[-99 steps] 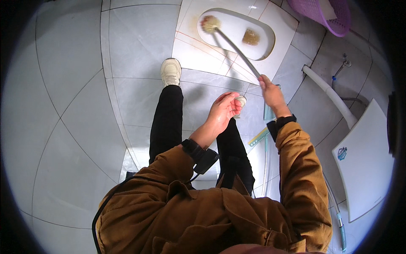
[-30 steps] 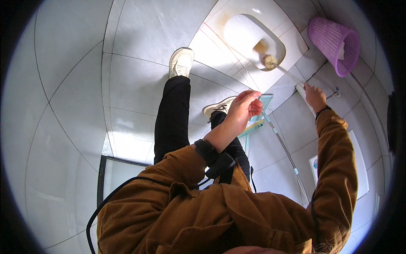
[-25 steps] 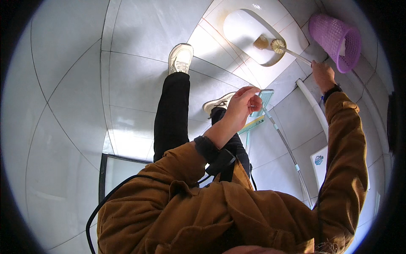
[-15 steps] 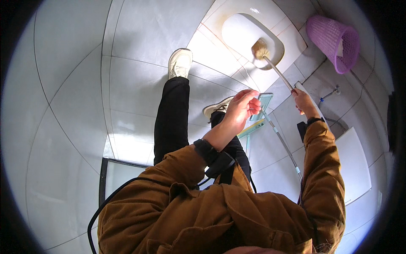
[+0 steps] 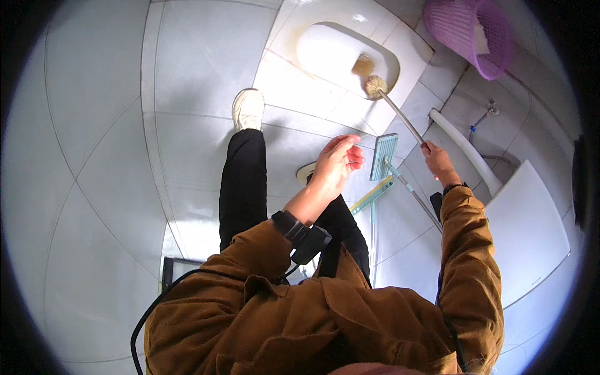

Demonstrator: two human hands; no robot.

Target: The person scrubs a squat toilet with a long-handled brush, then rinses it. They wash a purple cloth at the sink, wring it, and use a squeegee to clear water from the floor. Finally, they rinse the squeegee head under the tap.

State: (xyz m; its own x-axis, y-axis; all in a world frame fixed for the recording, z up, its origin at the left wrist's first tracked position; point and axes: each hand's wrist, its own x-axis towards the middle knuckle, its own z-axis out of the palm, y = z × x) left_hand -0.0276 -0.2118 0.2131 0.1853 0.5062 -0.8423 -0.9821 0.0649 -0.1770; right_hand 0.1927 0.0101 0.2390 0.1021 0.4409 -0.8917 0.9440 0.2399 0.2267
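My right hand (image 5: 440,164) is closed around the handle of a toilet brush (image 5: 403,119). The round, pale bristle head (image 5: 375,86) rests at the near right edge of a white squat toilet (image 5: 325,47) set in the floor. Beside the bristles, the drain opening (image 5: 362,65) shows brownish water. My left hand (image 5: 337,164) hovers in front of my body, fingers loosely curled and apart, holding nothing. It is nearest to a green flat mop head (image 5: 384,156), without touching it.
A purple mesh basket (image 5: 437,22) with something white inside stands at the far right. Near my right arm are a white pipe (image 5: 465,147), a white tank (image 5: 531,228) and a wall valve (image 5: 493,107). A yellow-green squeegee-like head (image 5: 373,195) lies by the mop. My shoe (image 5: 249,109) stands on the tiles.
The brush head has moved from over the drain opening to the bowl's near right edge, uncovering the brownish water. My left hand remains raised and empty. The whole view has shifted slightly.
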